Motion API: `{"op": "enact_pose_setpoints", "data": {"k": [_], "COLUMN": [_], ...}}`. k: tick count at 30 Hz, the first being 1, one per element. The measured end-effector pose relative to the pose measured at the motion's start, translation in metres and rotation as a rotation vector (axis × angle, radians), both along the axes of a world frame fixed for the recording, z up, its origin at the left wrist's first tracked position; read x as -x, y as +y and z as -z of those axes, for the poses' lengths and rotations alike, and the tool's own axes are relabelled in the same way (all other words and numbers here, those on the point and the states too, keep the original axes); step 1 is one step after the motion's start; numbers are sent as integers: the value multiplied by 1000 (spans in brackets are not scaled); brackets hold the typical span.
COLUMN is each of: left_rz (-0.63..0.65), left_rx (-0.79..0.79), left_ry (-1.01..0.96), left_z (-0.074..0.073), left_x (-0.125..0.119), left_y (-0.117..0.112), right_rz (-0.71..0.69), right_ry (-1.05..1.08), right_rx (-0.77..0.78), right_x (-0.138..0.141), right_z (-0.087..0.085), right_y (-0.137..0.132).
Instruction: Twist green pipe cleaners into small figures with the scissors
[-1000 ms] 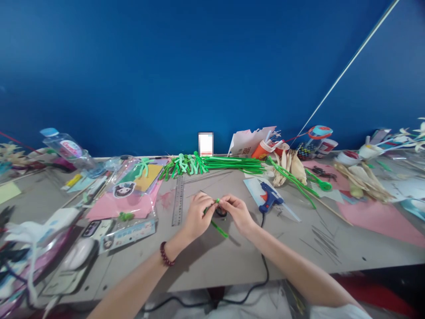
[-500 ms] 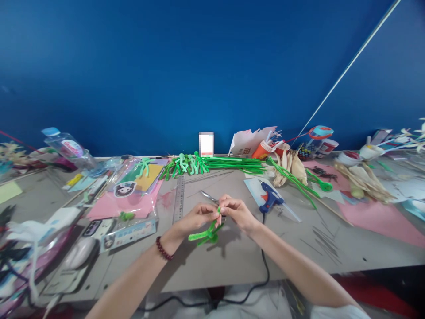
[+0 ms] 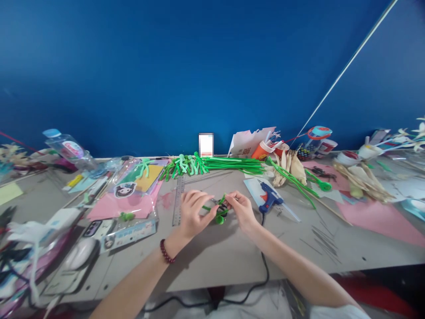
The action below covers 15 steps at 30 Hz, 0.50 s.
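Observation:
A bent green pipe-cleaner piece [image 3: 219, 219] with a rounded green end is between my hands over the middle of the table. My right hand [image 3: 241, 210] pinches its upper part between thumb and fingertips. Beside it, my left hand [image 3: 194, 215] has its fingers stretched out and its thumb apart, close to the green piece; whether the thumb touches it I cannot tell. Scissors [image 3: 215, 203] lie on the table behind the piece, partly hidden by my hands.
Green pipe cleaners [image 3: 235, 165] lie in a bundle along the blue wall. A blue glue gun [image 3: 270, 197] rests at the right, its cord running off the front edge. A metal ruler [image 3: 178, 201], pink paper [image 3: 381, 221] and a computer mouse [image 3: 79, 253] lie around.
My left hand has loosened its pinch and spread its fingers. The green piece has turned and moved up, away from me, and stays in my right hand.

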<state>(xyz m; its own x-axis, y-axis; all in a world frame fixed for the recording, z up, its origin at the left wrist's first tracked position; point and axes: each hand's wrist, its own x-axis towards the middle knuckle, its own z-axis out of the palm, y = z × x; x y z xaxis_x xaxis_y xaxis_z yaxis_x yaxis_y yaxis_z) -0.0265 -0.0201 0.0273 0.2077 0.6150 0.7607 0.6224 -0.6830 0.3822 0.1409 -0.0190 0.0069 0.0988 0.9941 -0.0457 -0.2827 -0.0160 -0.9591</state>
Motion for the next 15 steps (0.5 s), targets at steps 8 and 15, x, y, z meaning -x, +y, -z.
{"op": "enact_pose_setpoints", "data": {"k": [8,15], "left_rz": [23,155], "left_rx": [0,216], "left_ry": [331,54], "left_z": [14,8], "left_x": [-5,-8], "left_y": [0,0], "right_rz": [-37,-87], "right_ry": [-34,-100], "right_rx": [-64,-147], "right_x": [5,3], "right_z": [-2,0], "right_y": [-8,-5]}}
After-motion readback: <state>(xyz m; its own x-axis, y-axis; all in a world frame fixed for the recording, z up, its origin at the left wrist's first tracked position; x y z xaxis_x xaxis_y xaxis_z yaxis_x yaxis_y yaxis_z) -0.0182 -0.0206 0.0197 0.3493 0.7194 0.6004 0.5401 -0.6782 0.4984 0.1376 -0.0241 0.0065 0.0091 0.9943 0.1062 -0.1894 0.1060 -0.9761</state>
